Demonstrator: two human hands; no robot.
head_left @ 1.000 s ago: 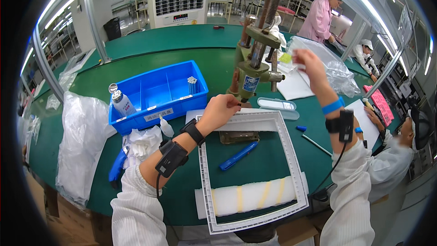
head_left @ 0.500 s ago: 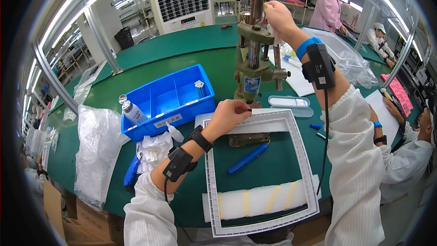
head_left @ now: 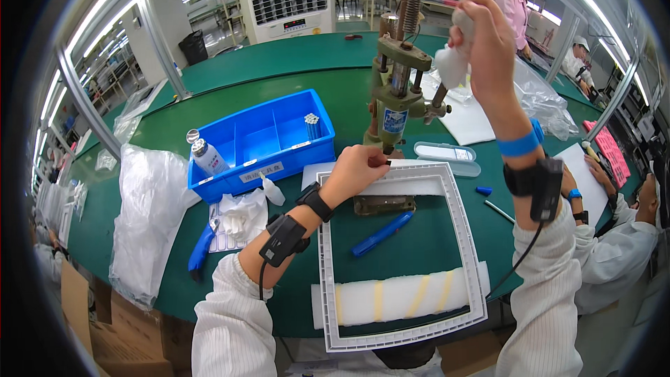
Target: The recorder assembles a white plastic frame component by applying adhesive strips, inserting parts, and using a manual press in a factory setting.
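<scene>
A white rectangular plastic frame [head_left: 460,251] lies flat on the green table, its far edge under a green hand press [head_left: 394,101]. My left hand [head_left: 356,171] grips the frame's far left corner beside the press base. My right hand [head_left: 485,31] is raised high and closed around the press lever handle, which is wrapped in white. Both wrists carry black strapped devices, and the right also has a blue band. Inside the frame lie a blue pen [head_left: 382,233] and a white foam strip with yellow stripes [head_left: 398,298].
A blue compartment bin [head_left: 262,141] with a small spray can [head_left: 208,157] stands to the left, with plastic bags [head_left: 143,216] beyond it. A clear flat case [head_left: 447,156] lies right of the press. Another person's arm [head_left: 607,251] reaches in at right; one more person [head_left: 516,0] stands far back.
My right hand has risen higher and closed around the press lever. My left hand has stayed on the frame's far corner. The view has shifted closer to the press.
</scene>
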